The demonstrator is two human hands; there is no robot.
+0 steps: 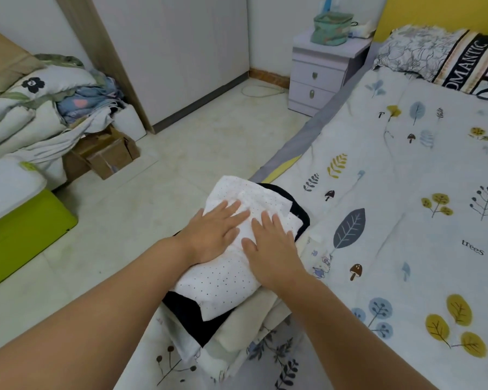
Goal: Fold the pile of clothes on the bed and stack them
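Both hands lie flat, fingers straight, gripping nothing: left hand and right hand press the dotted top, likely smoothing it so the stack sits level, at 6 o'clock on the bed's near corner.

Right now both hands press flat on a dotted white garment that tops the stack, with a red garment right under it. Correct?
Not quite. The garment right under the dotted white garment is black, not red, as the head view shows. The rest holds: left hand and right hand both press flat on it, atop the stack at the bed edge.
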